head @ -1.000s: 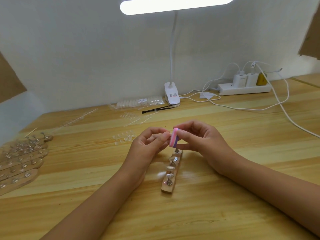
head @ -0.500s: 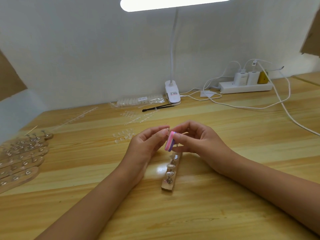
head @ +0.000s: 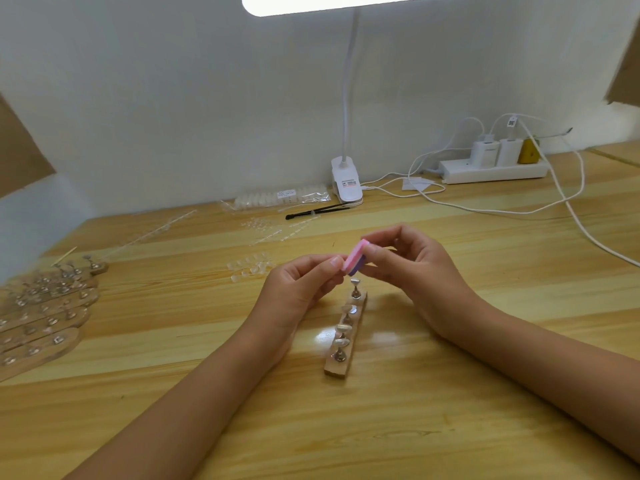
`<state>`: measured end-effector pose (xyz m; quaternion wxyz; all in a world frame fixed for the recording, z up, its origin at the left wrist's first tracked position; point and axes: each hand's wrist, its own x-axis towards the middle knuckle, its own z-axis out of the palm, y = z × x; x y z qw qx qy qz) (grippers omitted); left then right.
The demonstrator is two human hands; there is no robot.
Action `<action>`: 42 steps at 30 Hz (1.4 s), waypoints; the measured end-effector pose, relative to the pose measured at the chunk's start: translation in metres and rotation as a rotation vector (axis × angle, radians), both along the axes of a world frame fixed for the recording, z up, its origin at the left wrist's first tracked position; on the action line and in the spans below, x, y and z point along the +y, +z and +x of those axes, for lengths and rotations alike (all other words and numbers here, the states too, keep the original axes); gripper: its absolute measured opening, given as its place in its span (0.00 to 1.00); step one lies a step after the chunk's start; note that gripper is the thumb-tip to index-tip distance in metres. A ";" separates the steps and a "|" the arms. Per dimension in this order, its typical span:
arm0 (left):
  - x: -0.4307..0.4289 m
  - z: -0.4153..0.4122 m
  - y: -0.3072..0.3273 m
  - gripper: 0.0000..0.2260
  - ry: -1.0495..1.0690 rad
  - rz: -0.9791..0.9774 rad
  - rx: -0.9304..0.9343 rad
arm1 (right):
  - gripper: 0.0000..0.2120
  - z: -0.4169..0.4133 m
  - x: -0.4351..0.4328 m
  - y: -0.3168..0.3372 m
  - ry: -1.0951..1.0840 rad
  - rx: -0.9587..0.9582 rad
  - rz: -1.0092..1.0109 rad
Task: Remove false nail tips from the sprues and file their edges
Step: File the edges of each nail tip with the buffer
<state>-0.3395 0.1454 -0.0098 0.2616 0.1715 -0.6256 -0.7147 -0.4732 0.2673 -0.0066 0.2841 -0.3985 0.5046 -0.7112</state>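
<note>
**A:** How much is done?

**B:** Some. Close to us on the bench (head: 450, 417), the wooden stand (head: 341, 367) has tips on some pegs. Its far peg is bare.

**A:** And the hands?

**B:** Just past it, the right hand (head: 415, 271) holds the pink file block (head: 356, 259) in its fingers. The left hand (head: 298, 289) pinches its fingers tight against the block. I think it holds a nail tip, but that's too small to see.

**A:** What's left?

**B:** Lots, I think. Loose tips (head: 251, 268) wait beyond, then sprues (head: 273, 233), then a bag (head: 280, 199) by the wall.
</note>
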 end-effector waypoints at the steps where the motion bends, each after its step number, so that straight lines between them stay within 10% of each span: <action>1: 0.000 0.000 0.000 0.18 0.005 -0.002 -0.002 | 0.13 0.001 0.000 0.000 0.040 0.020 0.015; 42: -0.002 -0.002 0.001 0.09 0.090 0.142 0.004 | 0.15 0.003 -0.002 -0.005 0.066 0.012 0.042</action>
